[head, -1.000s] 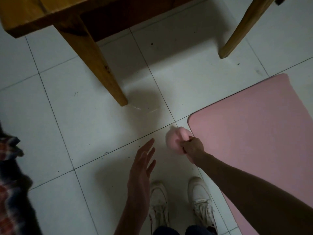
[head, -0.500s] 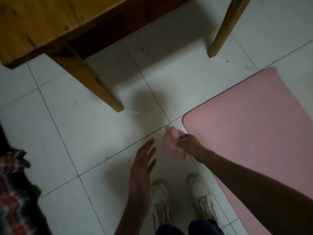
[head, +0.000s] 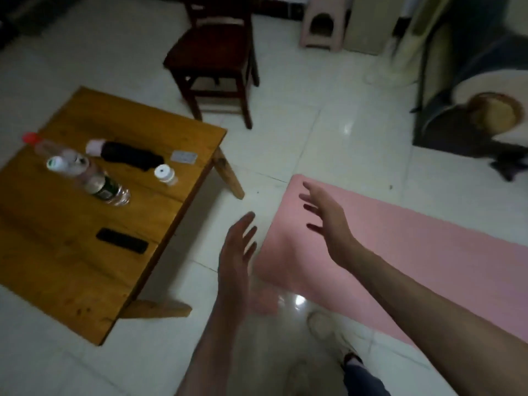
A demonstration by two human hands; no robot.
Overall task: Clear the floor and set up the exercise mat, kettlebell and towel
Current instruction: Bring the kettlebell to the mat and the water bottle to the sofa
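A pink exercise mat lies flat on the white tiled floor, running from the centre to the right edge. My right hand hovers over its near-left end, fingers spread, holding nothing. My left hand hangs over the bare tiles just left of the mat's corner, also with fingers apart and empty. No kettlebell or towel can be made out in this view.
A low wooden table stands at the left with several bottles, a dark rolled item and a black remote. A dark wooden chair is behind it. A pink stool and dark clutter sit at the back right.
My right hand let go of the mat's curled corner and rose with fingers spread. The mat now lies flat. My head lifted, bringing the tabletop and room into view.
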